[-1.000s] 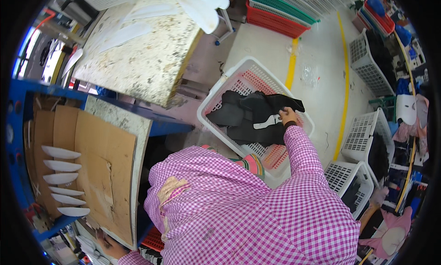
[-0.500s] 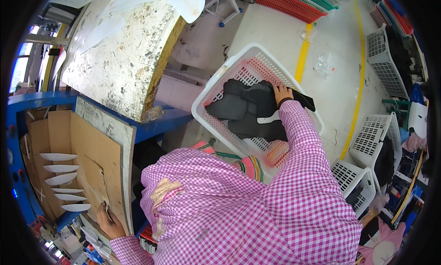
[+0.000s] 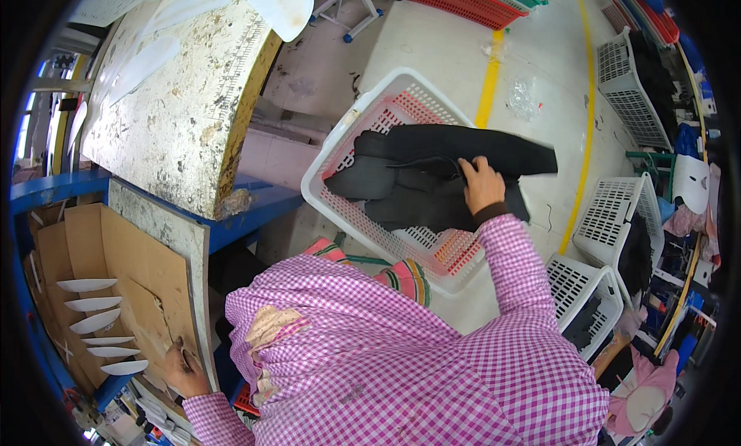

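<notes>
Touches long black sheet near its lower edge with right hand, fingers slightly spread; cannot tell whether pinching. Note sheet lying to both sides of these fingers, with right end out beyond rim of white basket. Note other black pieces below and left of same fingers, inside basket. Rests left hand at cardboard panel, with fingers curled; cannot tell whether holding anything. Note thin white curved pieces left of left fingers, and speckled worktop beyond them, well apart from right fingers.
</notes>
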The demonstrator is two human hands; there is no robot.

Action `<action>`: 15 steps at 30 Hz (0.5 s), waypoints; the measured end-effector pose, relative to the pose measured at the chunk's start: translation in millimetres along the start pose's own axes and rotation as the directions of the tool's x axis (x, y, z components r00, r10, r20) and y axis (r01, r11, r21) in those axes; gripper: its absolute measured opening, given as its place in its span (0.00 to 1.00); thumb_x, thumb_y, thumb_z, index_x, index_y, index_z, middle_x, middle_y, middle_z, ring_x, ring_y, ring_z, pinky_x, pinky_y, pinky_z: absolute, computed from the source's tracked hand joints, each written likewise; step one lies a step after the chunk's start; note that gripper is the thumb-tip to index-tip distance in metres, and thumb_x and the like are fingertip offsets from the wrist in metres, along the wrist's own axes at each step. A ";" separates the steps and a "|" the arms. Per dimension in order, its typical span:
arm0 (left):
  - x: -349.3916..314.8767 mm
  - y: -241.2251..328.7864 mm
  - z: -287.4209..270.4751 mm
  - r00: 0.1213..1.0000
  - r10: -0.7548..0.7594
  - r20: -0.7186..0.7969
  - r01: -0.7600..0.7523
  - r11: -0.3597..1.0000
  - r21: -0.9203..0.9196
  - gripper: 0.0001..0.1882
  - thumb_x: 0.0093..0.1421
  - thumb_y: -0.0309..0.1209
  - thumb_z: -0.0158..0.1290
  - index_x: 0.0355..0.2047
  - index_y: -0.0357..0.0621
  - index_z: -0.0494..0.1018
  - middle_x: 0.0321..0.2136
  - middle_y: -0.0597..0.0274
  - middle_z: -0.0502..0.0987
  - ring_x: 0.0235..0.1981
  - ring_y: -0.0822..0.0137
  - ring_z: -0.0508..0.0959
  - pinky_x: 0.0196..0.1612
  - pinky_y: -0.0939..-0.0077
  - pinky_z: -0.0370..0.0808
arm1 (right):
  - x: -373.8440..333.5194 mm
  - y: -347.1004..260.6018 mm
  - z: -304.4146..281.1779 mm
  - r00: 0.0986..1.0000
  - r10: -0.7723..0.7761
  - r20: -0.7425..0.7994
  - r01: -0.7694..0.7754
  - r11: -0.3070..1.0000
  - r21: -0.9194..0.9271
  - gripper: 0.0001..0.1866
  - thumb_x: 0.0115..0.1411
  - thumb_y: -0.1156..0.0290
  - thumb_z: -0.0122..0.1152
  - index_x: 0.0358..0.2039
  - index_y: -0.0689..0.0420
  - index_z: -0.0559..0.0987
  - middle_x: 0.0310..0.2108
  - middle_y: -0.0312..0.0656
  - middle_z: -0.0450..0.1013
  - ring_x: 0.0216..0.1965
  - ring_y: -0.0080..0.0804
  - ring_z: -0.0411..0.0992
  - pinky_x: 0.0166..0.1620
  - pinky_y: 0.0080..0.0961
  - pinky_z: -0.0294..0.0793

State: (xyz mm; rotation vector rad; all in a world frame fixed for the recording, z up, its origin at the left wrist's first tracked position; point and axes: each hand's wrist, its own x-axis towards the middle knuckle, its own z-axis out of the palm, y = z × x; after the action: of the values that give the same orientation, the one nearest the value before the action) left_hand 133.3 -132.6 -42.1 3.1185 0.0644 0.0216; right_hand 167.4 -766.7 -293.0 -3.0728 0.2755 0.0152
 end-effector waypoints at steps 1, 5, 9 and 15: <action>0.6 1.5 1.5 1.000 0.017 0.002 -0.017 1.000 -0.007 0.14 0.56 0.15 0.47 0.42 0.35 0.74 0.39 0.47 0.77 0.42 0.51 0.77 0.47 0.65 0.73 | -11.2 -8.2 9.1 0.993 -0.014 -0.113 0.014 1.000 0.004 0.29 0.47 0.76 0.59 0.54 0.47 0.72 0.42 0.42 0.67 0.35 0.40 0.73 0.36 0.36 0.71; -2.5 5.3 2.1 1.000 -0.024 0.010 0.024 1.000 -0.015 0.13 0.57 0.16 0.47 0.42 0.34 0.73 0.38 0.46 0.76 0.41 0.50 0.77 0.46 0.66 0.72 | -63.8 -72.6 47.9 0.830 0.108 0.548 0.013 0.977 -0.211 0.30 0.54 0.69 0.53 0.60 0.50 0.65 0.57 0.45 0.63 0.42 0.40 0.73 0.43 0.38 0.71; -8.7 4.8 -0.7 0.994 -0.097 0.045 0.098 0.995 -0.008 0.12 0.58 0.17 0.47 0.42 0.34 0.73 0.38 0.46 0.76 0.40 0.49 0.77 0.45 0.66 0.73 | -71.2 -87.8 55.4 0.424 -0.145 0.894 0.007 0.988 0.156 0.25 0.55 0.64 0.56 0.56 0.47 0.70 0.56 0.48 0.66 0.45 0.44 0.74 0.48 0.43 0.72; -8.6 -1.2 5.1 1.000 -0.007 0.010 0.008 0.999 -0.032 0.12 0.58 0.17 0.46 0.42 0.33 0.73 0.37 0.46 0.77 0.40 0.51 0.78 0.44 0.66 0.73 | 18.4 -20.7 106.4 0.906 0.191 0.378 -0.289 0.931 0.221 0.22 0.50 0.68 0.66 0.45 0.54 0.73 0.43 0.47 0.74 0.45 0.45 0.73 0.46 0.39 0.73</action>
State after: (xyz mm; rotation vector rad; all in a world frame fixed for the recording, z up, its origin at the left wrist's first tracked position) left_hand 124.7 -131.9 -47.3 3.0862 0.0747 0.0077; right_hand 188.7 -743.6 -398.4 -2.6751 0.5812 0.4897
